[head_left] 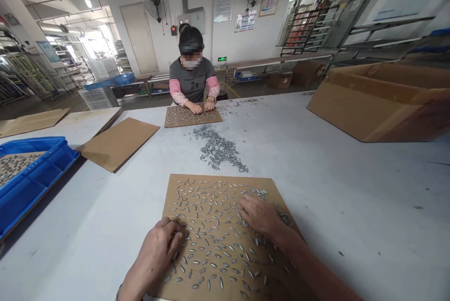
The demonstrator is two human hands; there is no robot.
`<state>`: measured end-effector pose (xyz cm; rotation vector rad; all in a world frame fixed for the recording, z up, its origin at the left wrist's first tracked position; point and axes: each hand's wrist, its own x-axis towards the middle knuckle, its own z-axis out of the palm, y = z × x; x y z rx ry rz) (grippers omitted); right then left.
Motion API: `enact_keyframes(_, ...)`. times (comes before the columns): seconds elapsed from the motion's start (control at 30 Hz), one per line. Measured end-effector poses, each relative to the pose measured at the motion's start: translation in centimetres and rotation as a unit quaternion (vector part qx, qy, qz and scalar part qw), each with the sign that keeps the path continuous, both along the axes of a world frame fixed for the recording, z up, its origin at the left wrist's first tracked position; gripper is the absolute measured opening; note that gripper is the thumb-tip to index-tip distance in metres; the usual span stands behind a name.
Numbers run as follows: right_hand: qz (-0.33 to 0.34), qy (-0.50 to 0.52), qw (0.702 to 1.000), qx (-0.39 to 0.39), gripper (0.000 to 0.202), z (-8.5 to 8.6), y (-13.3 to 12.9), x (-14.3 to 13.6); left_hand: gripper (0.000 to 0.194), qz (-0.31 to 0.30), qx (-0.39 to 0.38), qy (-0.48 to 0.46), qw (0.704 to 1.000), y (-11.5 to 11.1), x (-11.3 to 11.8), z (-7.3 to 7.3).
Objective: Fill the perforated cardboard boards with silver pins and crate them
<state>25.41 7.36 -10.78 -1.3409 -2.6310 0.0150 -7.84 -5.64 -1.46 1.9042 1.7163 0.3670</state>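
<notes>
A brown cardboard sheet (207, 220) lies in front of me, strewn with many small spindle-shaped grey metal pieces (221, 282). My left hand (158, 249) rests at the sheet's left edge with its fingers curled in; whatever may be in them is hidden. Over the upper right part of the sheet, my right hand (258, 214) points its bent fingers down among the pieces, fingertips close together. Nothing in that grip can be made out. Some pieces sit in a denser cluster beside and under the right hand. Beyond the sheet is a loose pile of the same pieces (220, 148).
Across the white table (281, 151), a co-worker (192, 76) bends over another piece-covered cardboard sheet (176, 117). To the left are a bare cardboard sheet (121, 144) and a blue crate (52, 165) holding more pieces. A large cardboard box (369, 109) stands at the right.
</notes>
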Motion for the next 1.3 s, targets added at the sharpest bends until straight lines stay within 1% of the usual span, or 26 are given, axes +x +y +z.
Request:
enact_keyframes(0.07,0.011,-0.004,1.0,0.029,0.019,-0.3,0.0,0.1,0.033,0.0,-0.002,-0.001,1.0,0.0,0.1,0.0)
enact_keyframes(0.17,0.001,-0.026,0.998,0.05,0.017,-0.5,-0.2,0.1,0.032,-0.005,0.001,-0.005,1.0,0.0,0.3,0.1)
enact_keyframes(0.33,-0.012,-0.057,0.998,0.016,0.015,0.1,-0.5,0.1,0.029,-0.007,0.004,0.0,1.0,-0.1,0.3,-0.1)
enact_keyframes(0.5,-0.003,-0.05,0.999,0.001,0.02,0.8,-0.9,0.4,0.029,-0.01,0.004,0.002,1.0,-0.2,0.1,-0.2)
enact_keyframes(0.63,-0.006,-0.034,0.999,-0.012,0.023,0.8,-0.8,0.8,0.028,-0.008,-0.005,0.015,1.0,-0.1,0.2,0.1)
enact_keyframes(0.73,-0.01,-0.028,1.0,-0.007,0.022,0.6,-0.7,0.9,0.028,-0.008,-0.009,0.009,1.0,-0.1,0.3,0.4)
enact_keyframes(0.9,0.004,-0.027,1.0,0.006,0.022,0.3,-0.5,0.6,0.029,-0.005,-0.002,0.008,1.0,0.0,0.4,0.2)
enact_keyframes(1.0,-0.011,-0.033,0.999,-0.003,0.022,0.2,-0.5,0.4,0.028,-0.01,-0.002,0.009,1.0,0.0,0.4,0.2)
enact_keyframes(1.1,-0.036,-0.041,0.999,-0.002,0.021,0.7,-0.4,0.0,0.029,-0.009,-0.003,0.017,1.0,0.0,0.5,0.3)
enact_keyframes(1.2,-0.046,-0.029,0.999,0.001,0.023,1.5,-0.2,-0.7,0.03,-0.013,-0.002,0.018,1.0,0.1,0.5,0.6)
enact_keyframes(1.3,-0.052,-0.031,0.998,-0.024,0.025,2.3,0.1,-1.9,0.03,-0.017,0.0,0.013,1.0,0.2,0.8,0.7)
